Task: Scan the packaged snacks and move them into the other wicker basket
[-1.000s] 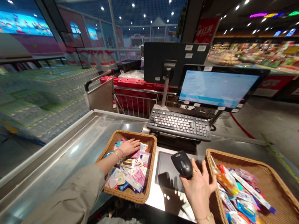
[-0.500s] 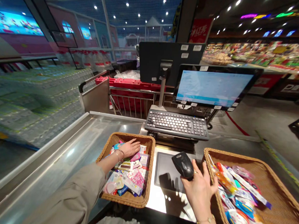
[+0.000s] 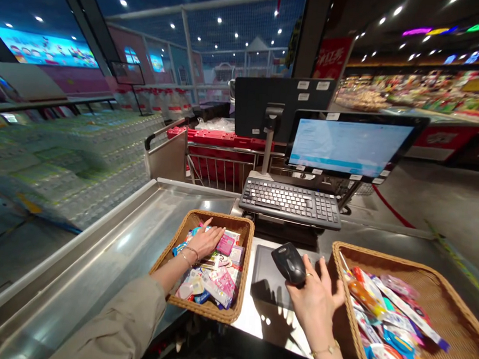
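My left hand [image 3: 206, 241] lies inside the left wicker basket [image 3: 246, 273], palm down with its fingers stretched out over small packaged goods. A bright pink packet [image 3: 225, 244] sits beside its fingertips. White and pink packages [image 3: 223, 282] fill the nearer part of that basket. In my right hand [image 3: 314, 297] is a black handheld barcode scanner [image 3: 289, 263], gripped mainly by the thumb and forefinger while the other fingers spread apart. It is raised over a grey pad [image 3: 264, 255] on the counter, and its shadow falls below. The underside of my left palm is hidden.
A second wicker basket [image 3: 466, 305] on the right holds several colourful packages [image 3: 394, 316]. Behind the pad stand a keyboard [image 3: 291, 201], a lit screen [image 3: 350, 146] and another monitor seen from behind [image 3: 283, 109]. The metal counter [image 3: 111, 247] has a raised edge on the left.
The view has shifted, so the surroundings appear farther right. My left fingers have moved slightly over the goods, leaving more of the pink packet showing. My right hand still holds the scanner.
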Motion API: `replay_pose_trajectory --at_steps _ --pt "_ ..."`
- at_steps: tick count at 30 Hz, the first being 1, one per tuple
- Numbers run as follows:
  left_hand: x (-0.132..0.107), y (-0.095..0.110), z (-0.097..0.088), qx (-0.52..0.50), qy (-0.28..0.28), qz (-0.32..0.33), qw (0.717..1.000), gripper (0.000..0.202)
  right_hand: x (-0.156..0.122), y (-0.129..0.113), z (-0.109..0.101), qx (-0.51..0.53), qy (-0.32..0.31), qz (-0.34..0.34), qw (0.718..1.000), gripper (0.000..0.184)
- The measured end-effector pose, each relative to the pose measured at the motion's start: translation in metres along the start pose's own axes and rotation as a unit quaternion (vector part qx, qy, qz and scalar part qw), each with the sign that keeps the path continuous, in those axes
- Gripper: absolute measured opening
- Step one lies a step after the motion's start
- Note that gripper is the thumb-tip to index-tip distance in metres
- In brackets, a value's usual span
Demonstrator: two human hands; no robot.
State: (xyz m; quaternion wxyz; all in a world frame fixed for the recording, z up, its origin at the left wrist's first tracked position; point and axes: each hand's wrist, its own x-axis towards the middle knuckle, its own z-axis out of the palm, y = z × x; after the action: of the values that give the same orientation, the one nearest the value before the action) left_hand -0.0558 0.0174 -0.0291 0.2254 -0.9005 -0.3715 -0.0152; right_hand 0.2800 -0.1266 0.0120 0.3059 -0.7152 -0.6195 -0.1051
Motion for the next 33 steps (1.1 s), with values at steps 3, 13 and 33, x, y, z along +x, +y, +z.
replay_pose_trajectory --at_steps 3,13,33 --pt "-0.006 0.006 -0.010 -0.004 0.015 -0.039 0.999 0.049 0.000 -0.003 -0.004 -0.001 -0.003 -0.005 1.000 0.023" --pt "0.001 0.022 -0.037 -0.029 0.065 -0.093 0.993 0.058 0.000 -0.003 -0.017 0.011 0.015 -0.004 1.000 0.024" --pt "0.055 0.062 -0.078 -0.037 0.195 -0.062 0.978 0.056 -0.007 0.004 -0.046 0.008 0.021 -0.009 1.000 0.023"
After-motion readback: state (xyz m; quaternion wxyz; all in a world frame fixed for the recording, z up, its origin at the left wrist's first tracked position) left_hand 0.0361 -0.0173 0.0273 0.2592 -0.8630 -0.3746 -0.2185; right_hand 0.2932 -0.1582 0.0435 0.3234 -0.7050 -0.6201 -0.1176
